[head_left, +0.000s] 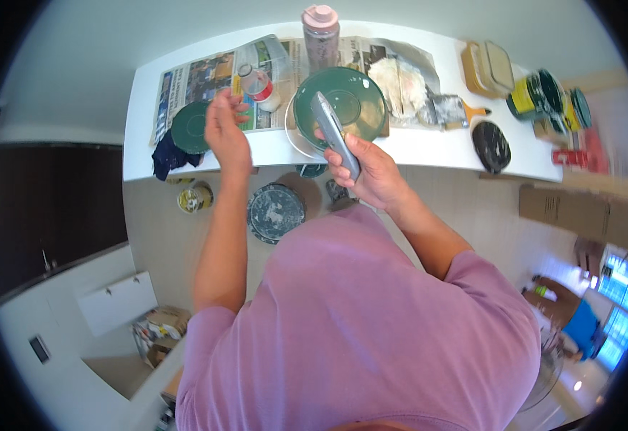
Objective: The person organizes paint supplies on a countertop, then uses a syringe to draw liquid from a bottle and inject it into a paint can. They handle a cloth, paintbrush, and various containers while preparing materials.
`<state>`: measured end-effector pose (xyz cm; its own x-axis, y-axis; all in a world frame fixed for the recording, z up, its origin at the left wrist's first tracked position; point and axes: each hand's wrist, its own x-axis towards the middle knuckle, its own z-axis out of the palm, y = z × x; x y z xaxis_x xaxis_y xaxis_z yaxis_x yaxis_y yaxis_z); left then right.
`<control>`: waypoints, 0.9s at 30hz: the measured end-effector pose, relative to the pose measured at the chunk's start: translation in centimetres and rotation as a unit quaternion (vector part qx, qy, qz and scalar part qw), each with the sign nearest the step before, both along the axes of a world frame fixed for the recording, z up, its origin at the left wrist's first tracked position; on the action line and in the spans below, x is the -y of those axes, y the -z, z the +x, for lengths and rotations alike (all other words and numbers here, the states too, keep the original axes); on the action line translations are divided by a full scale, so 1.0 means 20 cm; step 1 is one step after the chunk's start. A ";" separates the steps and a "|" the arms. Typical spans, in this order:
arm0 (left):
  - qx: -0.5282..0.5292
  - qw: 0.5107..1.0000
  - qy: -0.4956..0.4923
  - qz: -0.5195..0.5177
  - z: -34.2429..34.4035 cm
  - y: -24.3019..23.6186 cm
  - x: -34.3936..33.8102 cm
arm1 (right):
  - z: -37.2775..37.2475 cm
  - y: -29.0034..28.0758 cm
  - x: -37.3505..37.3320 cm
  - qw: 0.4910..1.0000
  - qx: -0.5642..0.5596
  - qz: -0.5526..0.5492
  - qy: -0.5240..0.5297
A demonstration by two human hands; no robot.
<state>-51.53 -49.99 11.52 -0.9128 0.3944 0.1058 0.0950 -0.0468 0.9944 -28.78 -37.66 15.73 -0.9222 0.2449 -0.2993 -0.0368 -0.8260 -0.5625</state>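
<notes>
My right hand [368,172] is closed round a grey utility knife [335,133], whose front end points up and away over a green round bucket [317,82]. A pale wire handle [290,136] curves along the bucket's left side. My left hand [229,133] is raised with its fingers loosely apart and nothing in it. Just beside it lies a dark green round lid [190,128]. Beyond the left hand, a clear bottle with a red label [260,90] stands on newspaper [206,79].
A tumbler with a pink lid [321,36] stands behind the bucket. Rightward are a paintbrush [454,110], a tan tub [488,68], a black lid [491,147] and a green can [537,97] on the white table [436,154]. A paint-spattered bucket [276,212] sits on the floor.
</notes>
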 end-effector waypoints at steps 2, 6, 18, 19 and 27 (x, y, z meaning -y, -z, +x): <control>0.019 0.986 0.162 0.034 0.22 -0.08 0.00 | 0.03 0.01 0.06 1.000 -0.008 0.017 0.004; 0.084 0.937 0.323 0.100 0.52 -0.23 0.10 | 0.01 -0.01 0.32 0.999 -0.007 0.034 0.021; 0.059 0.909 0.412 -0.019 0.46 -0.30 0.51 | -0.06 -0.01 0.76 0.996 0.075 -0.009 0.051; 0.052 0.905 0.421 -0.034 0.44 -0.28 0.51 | -0.06 -0.01 0.75 0.996 0.075 -0.011 0.052; -0.101 0.988 0.080 -0.085 -0.24 0.09 0.05 | -0.06 -0.04 0.53 0.995 0.026 0.063 0.079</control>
<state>-56.35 -51.02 9.65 -0.8039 0.5603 0.1995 0.2980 0.0891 0.9504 -30.00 -48.34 16.62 -0.8533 0.4235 -0.3040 -0.1280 -0.7355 -0.6654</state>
